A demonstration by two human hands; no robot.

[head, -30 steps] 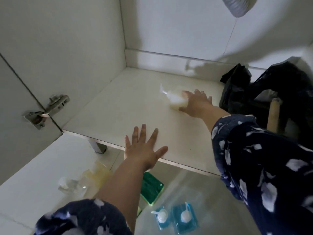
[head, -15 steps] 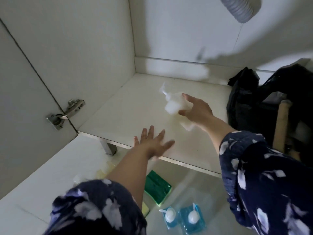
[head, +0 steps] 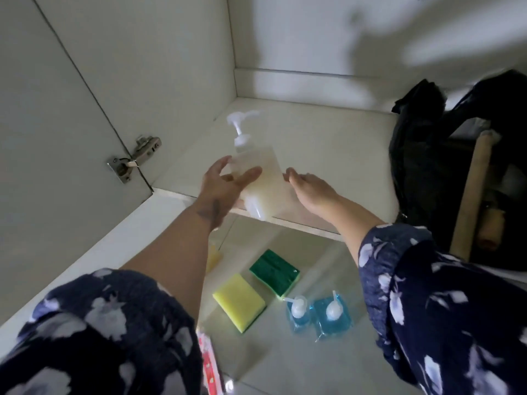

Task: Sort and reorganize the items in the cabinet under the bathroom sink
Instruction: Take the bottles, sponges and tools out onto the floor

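Milky liquid in pump bottle point(head: 258, 178), left hand point(head: 225, 189).

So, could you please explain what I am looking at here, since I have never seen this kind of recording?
There is no machine here: a person wears a wide-angle camera on the head, looking forward and down, so you see their own arms in dark flowered sleeves. They are facing an open cabinet under a sink. The left hand grips a pale pump bottle, held over the cabinet's front edge; the right hand is open beside it and seems to be just touching or letting go. On the floor below lie a yellow sponge, a green sponge and two blue soap bottles. Dark bags fill the cabinet's right side, and a door hinge shows on the left.
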